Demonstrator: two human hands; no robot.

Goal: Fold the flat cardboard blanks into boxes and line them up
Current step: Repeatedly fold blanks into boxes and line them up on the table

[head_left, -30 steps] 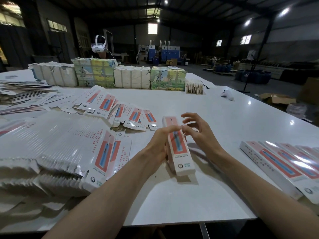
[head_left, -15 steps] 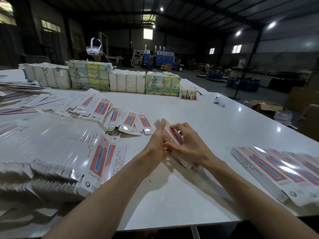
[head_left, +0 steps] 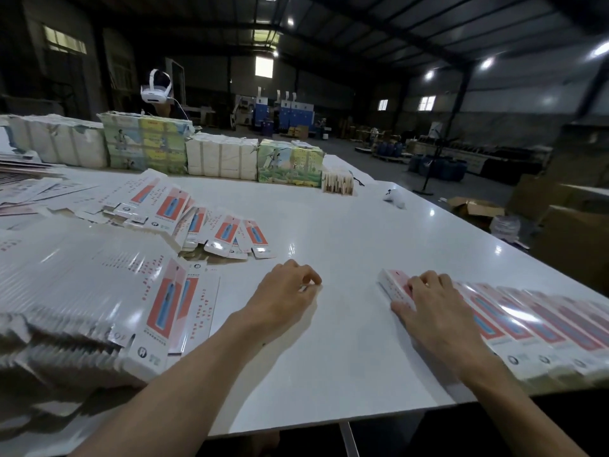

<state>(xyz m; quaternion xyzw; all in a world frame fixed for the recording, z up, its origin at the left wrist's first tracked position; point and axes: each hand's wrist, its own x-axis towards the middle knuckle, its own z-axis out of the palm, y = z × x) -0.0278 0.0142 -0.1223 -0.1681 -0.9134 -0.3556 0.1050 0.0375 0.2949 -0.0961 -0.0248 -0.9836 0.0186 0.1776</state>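
On bench (head_left: pixel 346 245), head cam only.

Diff vs 0.5 s ago: both hands were together at bench centre, closed round one box. Now hands are well apart. Folded box (head_left: pixel 393 285) has gone from centre to far L end of row of boxes (head_left: pixel 534 321) on R side, lying flat, touching its neighbour. Cam also panned a bit R, more of the row shows.

Right hand (head_left: pixel 438 318): on top of folded box, thumb along its near long side, fingers curled over the top, i.e. gripping it.

Left hand (head_left: pixel 283 298): low over bare bench at centre, fingers loosely curled, holding nothing as far as I can see.

Flat blanks (head_left: pixel 99 291) stacked at L, loose blanks (head_left: pixel 227 230) fanned out behind them.

Hard to see:
- most of folded box under R hand, only its L end shows
- L fingertips tucked under, bench contact unclear
- row cut off at R frame edge and motion-blurred
- blank stack cut off at L edge
- print on boxes unreadable
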